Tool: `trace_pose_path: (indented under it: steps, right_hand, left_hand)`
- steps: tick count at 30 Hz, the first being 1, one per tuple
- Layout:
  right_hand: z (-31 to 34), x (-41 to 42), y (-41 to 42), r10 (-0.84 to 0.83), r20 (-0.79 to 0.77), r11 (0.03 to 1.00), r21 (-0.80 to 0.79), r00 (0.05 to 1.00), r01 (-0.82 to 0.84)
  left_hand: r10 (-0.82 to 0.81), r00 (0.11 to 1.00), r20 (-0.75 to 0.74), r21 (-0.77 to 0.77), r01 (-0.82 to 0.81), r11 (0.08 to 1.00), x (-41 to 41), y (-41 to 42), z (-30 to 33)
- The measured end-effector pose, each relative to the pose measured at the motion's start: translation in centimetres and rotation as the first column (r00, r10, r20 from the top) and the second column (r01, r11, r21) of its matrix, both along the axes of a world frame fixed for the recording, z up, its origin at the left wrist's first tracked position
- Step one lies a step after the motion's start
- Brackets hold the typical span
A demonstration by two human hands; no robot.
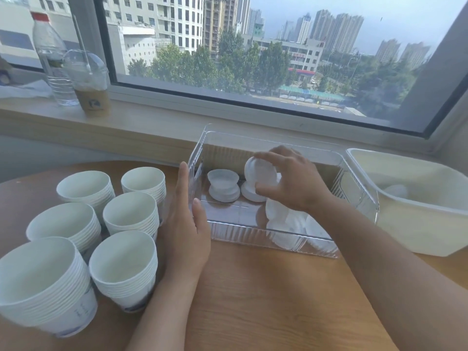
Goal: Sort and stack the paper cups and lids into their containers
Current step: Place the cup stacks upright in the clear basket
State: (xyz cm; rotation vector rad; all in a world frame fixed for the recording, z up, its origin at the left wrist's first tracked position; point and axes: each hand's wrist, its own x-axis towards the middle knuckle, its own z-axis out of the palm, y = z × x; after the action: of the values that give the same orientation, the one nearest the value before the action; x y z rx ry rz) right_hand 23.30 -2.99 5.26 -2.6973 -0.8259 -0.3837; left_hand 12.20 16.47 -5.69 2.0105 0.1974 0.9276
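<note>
The wooden surface (pixel 266 287) carries six stacks of white paper cups (pixel 124 269) at left, a clear plastic bin (pixel 253 229) in the middle, and a cream tub (pixel 417 224) just beside it at right.

Bright daylight from the window (pixel 253 59); soft shadows, edges bowed by the lens, corners perhaps slightly blurred.

Six stacks of white paper cups (pixel 109 224) left of the left hand; two containers, one clear plastic bin (pixel 283 145), one cream tub (pixel 410 224)
</note>
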Motion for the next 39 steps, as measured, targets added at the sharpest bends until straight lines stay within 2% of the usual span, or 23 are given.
trace_pose_path:
  steps: [3, 5, 7, 9, 11, 15, 22, 29, 39]
  right_hand:
    - [0.4, 1.0, -2.3, -0.155, 0.087, 0.981, -0.105, 0.984, 0.164]
    - [0.3, 1.3, -3.0, -0.269, 0.135, 0.934, -0.205, 0.954, 0.293]
    - [-0.1, 1.3, -2.7, -0.294, 0.155, 0.915, -0.238, 0.943, 0.325]
    - [-0.7, 1.1, -1.4, -0.206, 0.124, 0.948, -0.220, 0.971, 0.229]
    - [-1.2, 1.1, 0.6, -0.087, 0.028, 0.977, -0.194, 0.996, 0.091]
    - [-2.5, 1.8, 4.4, 0.051, -0.157, 0.981, -0.179, 0.986, -0.079]
    - [-5.8, 3.4, 7.4, 0.034, -0.261, 0.949, -0.295, 0.965, -0.113]
    - [-5.9, 3.6, 7.2, 0.091, -0.191, 0.972, -0.195, 0.977, -0.129]
    - [-3.6, 1.6, 2.6, 0.097, -0.039, 0.994, 0.060, 0.994, -0.095]
  left_hand:
    - [-0.003, 1.000, 0.027, -0.001, 0.003, 1.000, 0.0, -0.1, 0.0]
    - [-0.003, 0.999, 0.032, -0.001, 0.003, 1.000, -0.1, -0.2, 0.2]
    - [-0.001, 1.000, 0.028, 0.000, 0.001, 1.000, 0.0, -0.3, 0.2]
    - [-0.003, 1.000, 0.021, -0.010, 0.003, 1.000, 0.1, -0.2, 0.1]
    - [-0.002, 1.000, 0.013, -0.015, 0.002, 1.000, 0.2, -0.1, 0.1]
    - [0.004, 1.000, 0.006, -0.008, -0.004, 1.000, 0.3, 0.0, -0.3]
    - [0.016, 0.999, 0.052, 0.020, -0.017, 1.000, 0.4, 0.2, -0.7]
    - [-0.007, 0.998, 0.066, 0.017, 0.006, 1.000, 0.3, 0.1, -0.5]
    - [0.009, 0.999, 0.046, 0.016, -0.010, 1.000, 0.1, -0.1, -0.2]
